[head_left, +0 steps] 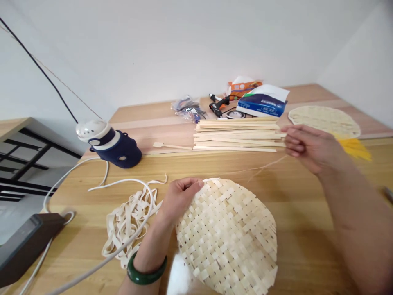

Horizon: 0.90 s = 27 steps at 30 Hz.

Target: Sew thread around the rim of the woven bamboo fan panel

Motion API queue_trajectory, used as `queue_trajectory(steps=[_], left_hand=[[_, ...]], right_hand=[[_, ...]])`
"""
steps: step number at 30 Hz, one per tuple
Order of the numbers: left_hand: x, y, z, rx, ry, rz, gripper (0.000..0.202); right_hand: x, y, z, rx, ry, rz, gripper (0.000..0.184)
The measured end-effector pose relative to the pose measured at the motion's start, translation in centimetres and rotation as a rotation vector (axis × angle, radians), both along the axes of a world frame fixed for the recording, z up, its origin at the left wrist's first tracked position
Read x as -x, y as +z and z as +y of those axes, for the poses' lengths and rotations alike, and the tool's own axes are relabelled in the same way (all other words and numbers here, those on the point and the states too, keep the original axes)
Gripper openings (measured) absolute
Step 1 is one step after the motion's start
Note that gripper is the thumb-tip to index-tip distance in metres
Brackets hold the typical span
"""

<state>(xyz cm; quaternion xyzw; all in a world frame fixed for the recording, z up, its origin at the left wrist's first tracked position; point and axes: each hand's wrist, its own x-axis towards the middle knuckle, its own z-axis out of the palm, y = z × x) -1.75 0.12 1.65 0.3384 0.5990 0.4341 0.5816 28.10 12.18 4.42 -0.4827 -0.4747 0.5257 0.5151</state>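
Note:
A round woven bamboo mat lies on the wooden table in front of me. My left hand, with a green bangle on its wrist, pinches the mat's upper left rim, fingers closed on it. My right hand is raised at the right, fingers pinched on a thin thread that runs down toward the mat. Behind that hand lies a stack of flat bamboo strips.
A tangle of white flat band lies left of the mat. A navy and white bottle-like device lies on its side at the left. A second woven fan with yellow tassel, a glue gun, a blue packet and bags sit at the back. A dark box is at the left edge.

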Motion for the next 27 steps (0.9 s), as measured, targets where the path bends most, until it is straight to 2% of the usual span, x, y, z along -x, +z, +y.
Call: queue_trajectory(steps=[3, 7, 10, 12, 13, 15, 16, 18, 20, 22, 24, 27], left_hand=[[-0.1, 0.1, 0.0, -0.042, -0.007, 0.012, 0.028], [-0.6, 0.3, -0.2, -0.083, -0.091, 0.074, 0.028], [-0.9, 0.5, -0.4, -0.098, -0.149, 0.080, 0.028], [-0.9, 0.6, -0.4, -0.098, -0.175, 0.056, 0.028], [-0.8, 0.6, -0.5, -0.095, -0.176, 0.040, 0.028], [-0.8, 0.5, -0.5, -0.087, -0.154, -0.001, 0.027], [-0.8, 0.5, -0.5, -0.085, -0.135, -0.025, 0.027], [-0.8, 0.5, -0.5, -0.080, -0.111, -0.069, 0.027], [-0.9, 0.6, -0.5, -0.074, -0.096, -0.095, 0.026], [-0.9, 0.7, -0.5, -0.061, -0.083, -0.101, 0.026], [-0.8, 0.7, -0.4, -0.044, -0.068, -0.114, 0.025], [-0.7, 0.8, -0.3, -0.032, -0.046, -0.136, 0.022]], right_hand=[[-3.8, -0.4, -0.7, -0.042, -0.113, -0.119, 0.017], [-6.8, -2.1, -2.1, -0.066, -0.147, -0.270, 0.011], [-7.0, -3.0, -2.8, -0.045, -0.280, -0.339, 0.011], [-6.1, -3.0, -3.0, -0.017, -0.354, -0.373, 0.012], [-5.3, -2.9, -3.1, -0.001, -0.347, -0.374, 0.013], [-2.9, -2.6, -3.3, 0.036, -0.231, -0.316, 0.018], [-1.5, -2.4, -3.6, 0.070, -0.079, -0.243, 0.021], [1.9, -2.2, -4.3, 0.116, 0.141, -0.091, 0.027], [5.2, -2.2, -5.1, 0.197, 0.390, -0.057, 0.028], [8.0, -2.1, -5.8, 0.225, 0.562, -0.080, 0.028], [9.9, -2.1, -6.2, 0.231, 0.657, -0.081, 0.025], [11.0, -2.6, -6.2, 0.250, 0.682, -0.054, 0.025]])
